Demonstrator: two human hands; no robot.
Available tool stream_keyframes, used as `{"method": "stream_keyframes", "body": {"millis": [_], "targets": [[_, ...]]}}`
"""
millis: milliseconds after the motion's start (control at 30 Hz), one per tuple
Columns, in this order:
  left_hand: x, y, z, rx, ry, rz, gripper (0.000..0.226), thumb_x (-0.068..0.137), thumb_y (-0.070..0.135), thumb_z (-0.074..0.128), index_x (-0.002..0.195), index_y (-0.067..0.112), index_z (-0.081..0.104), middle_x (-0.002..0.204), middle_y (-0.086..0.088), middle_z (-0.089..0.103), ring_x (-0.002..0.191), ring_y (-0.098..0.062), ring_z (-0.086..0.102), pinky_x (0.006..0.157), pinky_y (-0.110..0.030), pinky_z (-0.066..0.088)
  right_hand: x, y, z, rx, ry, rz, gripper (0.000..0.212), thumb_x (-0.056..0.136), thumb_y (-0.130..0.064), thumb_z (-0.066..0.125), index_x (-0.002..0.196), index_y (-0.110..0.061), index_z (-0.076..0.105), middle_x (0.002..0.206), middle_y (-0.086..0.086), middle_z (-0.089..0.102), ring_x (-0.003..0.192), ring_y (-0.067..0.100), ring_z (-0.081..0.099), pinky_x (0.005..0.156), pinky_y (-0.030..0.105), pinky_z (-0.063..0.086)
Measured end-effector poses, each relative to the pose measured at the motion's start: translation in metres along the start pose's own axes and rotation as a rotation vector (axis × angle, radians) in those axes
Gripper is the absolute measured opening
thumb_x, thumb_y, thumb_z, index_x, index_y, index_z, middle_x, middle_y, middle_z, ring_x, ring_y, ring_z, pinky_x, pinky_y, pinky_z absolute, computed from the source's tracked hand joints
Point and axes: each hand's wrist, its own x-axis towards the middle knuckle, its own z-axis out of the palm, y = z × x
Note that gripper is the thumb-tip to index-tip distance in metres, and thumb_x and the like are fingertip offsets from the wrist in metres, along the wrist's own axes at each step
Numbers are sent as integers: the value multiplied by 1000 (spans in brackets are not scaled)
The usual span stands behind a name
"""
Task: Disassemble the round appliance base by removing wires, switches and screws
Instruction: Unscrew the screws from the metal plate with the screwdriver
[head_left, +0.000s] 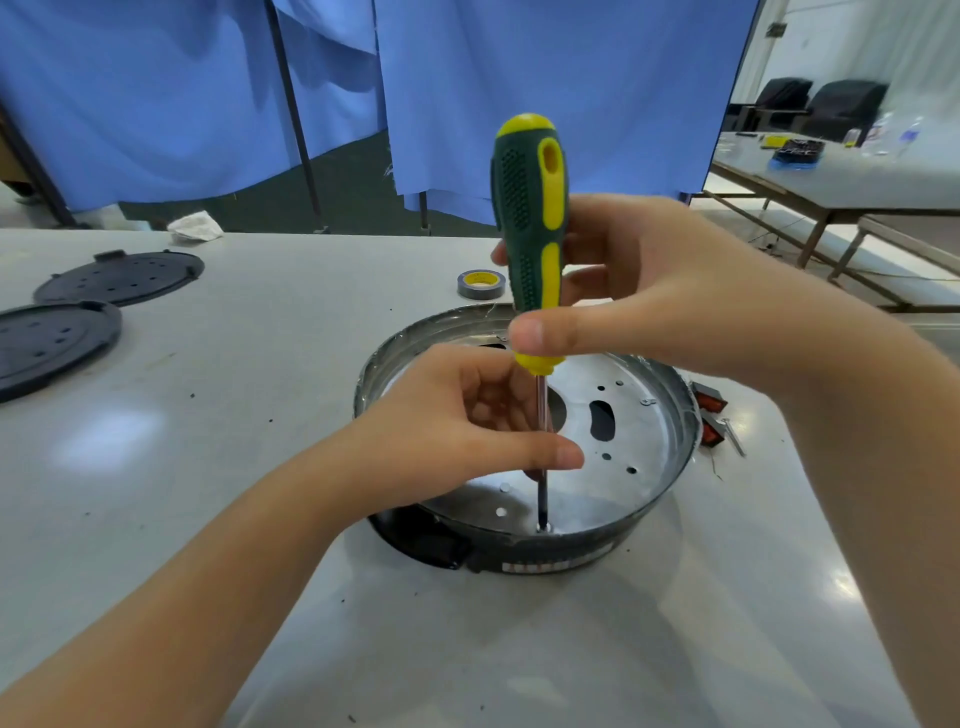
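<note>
two black round covers (78, 312) lie at the table's (260, 519) far left. the left hand (457, 431) pinches the shaft of the screwdriver (530, 244) — long axis upright, tip down on a screw (543, 528) at the near rim of the round appliance base (649, 431), mid-table. the right hand (649, 291) grips its green-yellow handle — red switches (710, 415) lie just right of the base.

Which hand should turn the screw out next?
Right. The right hand already grips the screwdriver handle, tip seated on the screw in the base. The left hand only steadies the shaft.
</note>
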Motion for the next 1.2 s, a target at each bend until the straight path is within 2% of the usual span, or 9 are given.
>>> {"method": "stream_keyframes", "body": {"millis": [167,300,433,533,633,767,867,1000,1200], "targets": [[-3,1,-4,-138,-130,-42,13,77,10,71,90,15,71,87,-4,76,85,-22,73,77,-26,56,-2,0,-2,35,-20,-29,38,80,-8,73,116,-10,59,99,8,71,91,27,70,84,33,57],[-3,1,-4,-191,-142,-44,13,81,3,67,89,13,72,84,-10,76,82,-26,74,74,-27,57,-4,2,-9,169,-92,-24,48,83,5,62,123,-16,46,109,11,70,100,26,69,88,40,55],[-1,2,0,-162,-55,-21,7,67,16,78,72,16,72,72,-9,74,70,-25,73,65,-24,56,-3,1,-8,155,-89,-18,59,77,-8,68,129,-22,44,106,5,72,97,23,70,85,36,57],[0,1,0,-102,-8,3,20,59,23,80,68,9,69,65,-6,72,64,-20,72,63,-20,55,-1,0,-2,94,-36,2,58,71,-19,79,121,-17,50,96,3,73,89,23,71,81,34,58],[0,1,0,-44,20,17,31,57,27,81,70,4,65,62,-4,71,61,-17,71,61,-20,55,2,-1,5,-74,60,-25,55,67,-28,83,114,-17,57,106,9,68,90,27,69,80,34,57],[-2,3,-2,-78,-46,-15,18,68,19,82,78,11,68,72,-1,74,74,-18,73,71,-22,57,0,-2,5,-81,58,-59,41,77,-14,77,114,-10,60,111,10,67,92,27,67,80,33,57],[-5,4,-5,-150,-146,-40,11,80,7,67,89,11,72,86,-7,76,86,-21,73,79,-26,57,-3,-2,-1,14,-1,-55,48,78,-4,74,122,-5,54,94,2,70,90,19,70,80,32,58],[-3,3,-4,-188,-112,-42,11,79,3,70,83,13,73,81,-10,76,80,-26,74,73,-26,57,-6,-2,-8,160,-76,-45,61,76,-1,65,130,-16,43,101,6,73,93,23,71,81,36,58],[-1,2,-3,-106,-24,12,12,60,25,81,68,27,73,69,1,73,70,-19,73,69,-21,55,-6,-5,-5,-2,37,-1,64,66,-33,80,124,-27,53,91,-9,72,85,9,71,78,22,56]]}}
